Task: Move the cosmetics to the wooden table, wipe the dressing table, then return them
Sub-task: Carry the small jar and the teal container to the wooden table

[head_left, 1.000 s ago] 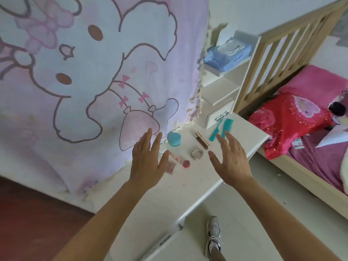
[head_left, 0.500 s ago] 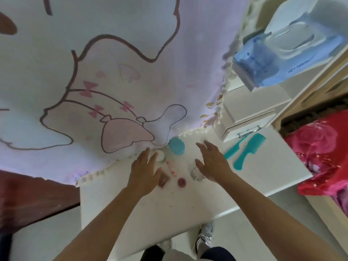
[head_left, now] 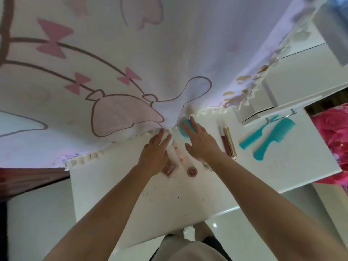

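1. White desk (head_left: 169,204), speckled with dark crumbs, carries the cosmetics: teal jar (head_left: 182,129), lip gloss tubes (head_left: 228,143), brown compact (head_left: 169,169), red pot (head_left: 192,171).
2. Printed cloth (head_left: 113,72) drapes over the desk's back edge, touching the jar.
3. Left hand (head_left: 156,153): grip slack, fingers straight at the cloth hem, holding nothing. Right hand (head_left: 201,144): fingers straight over the teal jar.
4. Teal combs (head_left: 273,139) lie to the right, with red bedding (head_left: 331,129) beyond.
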The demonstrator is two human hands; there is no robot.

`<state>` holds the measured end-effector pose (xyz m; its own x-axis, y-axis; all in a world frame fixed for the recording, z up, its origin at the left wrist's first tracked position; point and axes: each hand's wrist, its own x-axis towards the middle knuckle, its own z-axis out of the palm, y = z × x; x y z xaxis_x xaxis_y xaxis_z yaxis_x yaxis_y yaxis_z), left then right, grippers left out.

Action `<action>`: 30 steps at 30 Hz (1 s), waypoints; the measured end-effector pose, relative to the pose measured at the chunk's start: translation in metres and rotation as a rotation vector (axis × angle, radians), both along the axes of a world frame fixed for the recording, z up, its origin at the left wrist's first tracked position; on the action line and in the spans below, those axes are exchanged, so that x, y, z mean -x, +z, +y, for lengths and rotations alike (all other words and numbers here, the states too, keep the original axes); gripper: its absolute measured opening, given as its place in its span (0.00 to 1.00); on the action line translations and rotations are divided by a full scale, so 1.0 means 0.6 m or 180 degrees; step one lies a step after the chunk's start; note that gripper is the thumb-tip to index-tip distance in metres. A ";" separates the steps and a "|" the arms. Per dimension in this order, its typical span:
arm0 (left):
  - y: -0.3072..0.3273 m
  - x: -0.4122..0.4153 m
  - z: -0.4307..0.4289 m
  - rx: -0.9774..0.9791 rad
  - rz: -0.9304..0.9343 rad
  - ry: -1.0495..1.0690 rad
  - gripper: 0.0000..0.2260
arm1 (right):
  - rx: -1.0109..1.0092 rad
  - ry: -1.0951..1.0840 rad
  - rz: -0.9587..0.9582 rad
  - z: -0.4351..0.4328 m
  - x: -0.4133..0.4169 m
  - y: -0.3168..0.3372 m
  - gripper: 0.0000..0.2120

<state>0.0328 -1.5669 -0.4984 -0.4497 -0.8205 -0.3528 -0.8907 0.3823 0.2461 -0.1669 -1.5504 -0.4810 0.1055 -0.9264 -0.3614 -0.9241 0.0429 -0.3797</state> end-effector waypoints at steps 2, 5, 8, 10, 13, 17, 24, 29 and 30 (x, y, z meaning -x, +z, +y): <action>-0.008 -0.006 0.009 -0.0073 0.0251 0.0175 0.25 | 0.0024 -0.0110 0.0032 0.021 -0.007 -0.012 0.35; -0.015 -0.018 0.031 -0.0119 0.0373 0.0331 0.20 | 0.0187 -0.0250 -0.0028 0.065 -0.013 -0.024 0.28; -0.018 -0.027 0.051 -0.0177 0.0365 0.0515 0.17 | 0.0148 -0.0358 -0.0176 0.091 -0.015 -0.033 0.21; -0.011 -0.026 0.052 -0.0126 0.0459 0.0639 0.16 | 0.0069 -0.0453 -0.0261 0.086 -0.015 -0.028 0.21; 0.013 -0.027 0.045 0.0074 0.0539 0.0715 0.14 | 0.0152 -0.0519 -0.0348 0.077 -0.011 -0.001 0.22; 0.071 -0.041 0.048 0.0657 0.0960 0.0654 0.15 | 0.0644 -0.0586 -0.0479 0.087 0.002 0.054 0.23; 0.201 -0.077 0.090 0.1574 0.1269 0.1067 0.19 | 0.1242 -0.0119 -0.0532 0.080 0.002 0.152 0.23; 0.272 -0.134 0.173 0.2144 0.1135 0.1933 0.17 | 0.1495 0.0224 -0.1164 0.066 -0.064 0.183 0.23; 0.282 -0.150 0.195 0.2256 0.1100 0.2100 0.17 | 0.1534 0.0335 -0.1288 0.068 -0.086 0.188 0.23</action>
